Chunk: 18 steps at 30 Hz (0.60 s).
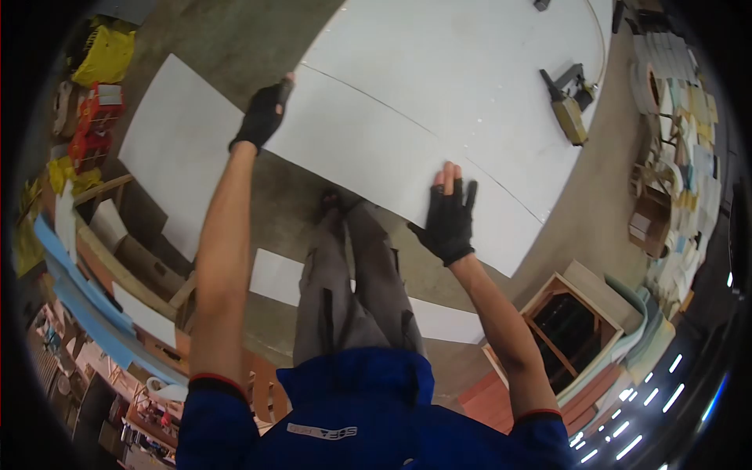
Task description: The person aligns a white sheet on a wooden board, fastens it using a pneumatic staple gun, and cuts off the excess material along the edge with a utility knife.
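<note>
A large white board (376, 145) lies in front of me, with a thin dark line or seam running slantwise across it. My left hand (265, 116), in a black fingerless glove, is at the board's left edge with its fingers closed around it. Part of those fingers is hidden. My right hand (450, 215), gloved the same way, rests flat on the near part of the board with fingers stretched forward. Farther right on the board lies an air staple or nail gun (568, 110) with an olive body.
Another white sheet (176, 141) lies on the floor at left. Beside it are wooden frames and blue foam strips (86, 294). To the right stand a cardboard box (648, 219), stacked foam pieces (689, 157) and a wooden frame (560, 333). Red racks (98, 121) sit far left.
</note>
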{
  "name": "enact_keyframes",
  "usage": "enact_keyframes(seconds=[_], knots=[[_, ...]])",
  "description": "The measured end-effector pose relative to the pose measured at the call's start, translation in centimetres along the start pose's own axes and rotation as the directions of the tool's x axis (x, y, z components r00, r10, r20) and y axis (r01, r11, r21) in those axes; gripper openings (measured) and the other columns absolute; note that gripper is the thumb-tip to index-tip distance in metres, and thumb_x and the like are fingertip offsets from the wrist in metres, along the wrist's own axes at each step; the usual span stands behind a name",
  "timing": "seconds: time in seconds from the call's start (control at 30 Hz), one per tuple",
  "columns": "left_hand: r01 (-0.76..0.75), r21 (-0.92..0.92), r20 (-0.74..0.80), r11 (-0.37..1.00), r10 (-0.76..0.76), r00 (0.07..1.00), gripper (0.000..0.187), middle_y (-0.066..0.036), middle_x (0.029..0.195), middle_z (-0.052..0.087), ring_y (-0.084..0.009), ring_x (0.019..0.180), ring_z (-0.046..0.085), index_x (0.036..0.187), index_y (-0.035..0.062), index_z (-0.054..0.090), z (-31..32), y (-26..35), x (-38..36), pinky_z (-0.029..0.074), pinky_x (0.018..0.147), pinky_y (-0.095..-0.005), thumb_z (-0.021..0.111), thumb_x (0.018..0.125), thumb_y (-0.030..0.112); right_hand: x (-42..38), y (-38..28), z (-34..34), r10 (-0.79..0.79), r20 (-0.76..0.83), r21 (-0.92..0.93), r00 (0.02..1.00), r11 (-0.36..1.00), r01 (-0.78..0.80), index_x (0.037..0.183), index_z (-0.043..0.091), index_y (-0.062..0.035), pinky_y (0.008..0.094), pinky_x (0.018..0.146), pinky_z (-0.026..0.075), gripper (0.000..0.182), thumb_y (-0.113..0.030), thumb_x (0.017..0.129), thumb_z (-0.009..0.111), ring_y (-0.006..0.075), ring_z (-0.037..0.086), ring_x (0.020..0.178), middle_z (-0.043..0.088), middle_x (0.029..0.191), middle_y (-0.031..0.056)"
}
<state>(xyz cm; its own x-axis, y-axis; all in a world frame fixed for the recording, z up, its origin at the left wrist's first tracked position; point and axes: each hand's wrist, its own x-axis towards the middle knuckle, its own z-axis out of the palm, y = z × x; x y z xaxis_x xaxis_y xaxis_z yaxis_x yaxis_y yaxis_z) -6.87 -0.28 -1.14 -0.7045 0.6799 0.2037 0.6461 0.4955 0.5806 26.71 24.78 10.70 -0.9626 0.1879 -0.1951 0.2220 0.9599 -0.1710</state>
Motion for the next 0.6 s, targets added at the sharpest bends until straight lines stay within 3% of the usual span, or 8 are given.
enact_keyframes(seconds=[0.1,0.17,0.23,0.27,0.4,0.5,0.57,0.6], knots=[[0.401,-0.032,0.249,0.915,-0.381,0.89,0.03,-0.026,0.089,0.06,-0.0452,0.085,0.055,0.112,0.005,0.057,-2.3,4.1,2.5,0.044,0.074,-0.0493,0.039,0.095,0.021,-0.1,0.3,0.3,-0.019,-0.011,-0.075,1.0,0.997,0.019,0.142,0.022,0.0117,0.0633,0.109,0.014,0.109,-0.052,0.068,0.073,0.0411,0.017,0.142,0.015,0.152,0.0274],[0.415,-0.072,0.218,0.907,-0.392,0.894,0.039,-0.027,0.085,0.059,-0.0459,0.084,0.055,0.102,0.0007,0.058,-2.4,4.4,2.3,0.043,0.073,-0.048,0.035,0.099,0.033,0.1,-0.1,0.1,-0.006,-0.018,-0.054,1.0,0.999,0.005,0.138,0.026,0.0121,0.0633,0.108,0.017,0.106,-0.052,0.069,0.074,0.043,0.018,0.141,0.018,0.15,0.0288],[0.241,-0.186,0.054,0.953,-0.235,0.97,0.045,-0.027,0.079,0.058,-0.0437,0.077,0.055,0.095,-0.0027,0.058,-2.1,4.2,2.3,0.044,0.07,-0.0441,0.036,0.099,0.037,0.3,-0.3,0.2,-0.004,-0.013,-0.067,1.0,0.998,0.003,0.138,0.026,0.0124,0.0635,0.107,0.017,0.106,-0.052,0.069,0.074,0.0431,0.018,0.14,0.018,0.15,0.0294],[0.381,-0.172,0.128,0.908,-0.363,0.923,0.059,-0.023,0.071,0.056,-0.0381,0.07,0.055,0.089,-0.0045,0.058,-2.0,4.1,2.2,0.044,0.07,-0.0405,0.034,0.098,0.049,0.4,-0.4,0.2,0.014,-0.013,-0.078,1.0,0.997,-0.015,0.137,0.027,0.0126,0.0637,0.107,0.018,0.105,-0.052,0.069,0.073,0.0431,0.018,0.14,0.019,0.15,0.03],[0.446,-0.101,0.141,0.889,-0.431,0.891,0.074,-0.017,0.067,0.057,-0.0334,0.068,0.055,0.079,-0.0027,0.058,-1.9,3.8,2.5,0.043,0.073,-0.0408,0.028,0.093,0.064,0.6,-1.0,0.5,0.003,-0.073,-0.072,0.997,0.997,-0.009,0.137,0.026,0.0136,0.0626,0.104,0.022,0.106,-0.054,0.07,0.072,0.0475,0.024,0.136,0.021,0.147,0.0328],[0.485,-0.083,0.16,0.87,-0.469,0.869,0.057,-0.016,0.074,0.06,-0.0344,0.071,0.056,0.091,0.0009,0.061,-1.5,2.8,2.4,0.044,0.074,-0.0402,0.038,0.094,0.053,0.6,-0.8,0.4,-0.019,-0.066,-0.068,0.998,0.998,0.015,0.138,0.025,0.0138,0.0629,0.103,0.021,0.106,-0.055,0.071,0.071,0.0488,0.025,0.135,0.021,0.147,0.0335],[0.261,-0.144,-0.274,0.954,-0.292,0.916,0.032,-0.015,0.087,0.063,-0.0354,0.075,0.057,0.109,0.0081,0.06,-0.9,2.5,0.7,0.046,0.075,-0.0402,0.047,0.091,0.032,0.4,-0.3,0.9,-0.06,-0.139,-0.043,0.988,0.998,0.055,0.138,0.024,0.0135,0.0641,0.103,0.021,0.104,-0.052,0.073,0.071,0.0501,0.026,0.134,0.021,0.146,0.034],[0.282,0.03,-0.513,0.959,-0.227,0.828,0.039,-0.011,0.092,0.063,-0.0286,0.076,0.059,0.122,0.0142,0.055,-1.0,3.3,-0.7,0.048,0.073,-0.0354,0.049,0.084,0.009,0.1,-0.3,0.9,-0.066,-0.158,-0.022,0.985,0.998,0.063,0.139,0.023,0.0133,0.0646,0.103,0.02,0.104,-0.051,0.073,0.071,0.0502,0.026,0.134,0.021,0.146,0.0341]])
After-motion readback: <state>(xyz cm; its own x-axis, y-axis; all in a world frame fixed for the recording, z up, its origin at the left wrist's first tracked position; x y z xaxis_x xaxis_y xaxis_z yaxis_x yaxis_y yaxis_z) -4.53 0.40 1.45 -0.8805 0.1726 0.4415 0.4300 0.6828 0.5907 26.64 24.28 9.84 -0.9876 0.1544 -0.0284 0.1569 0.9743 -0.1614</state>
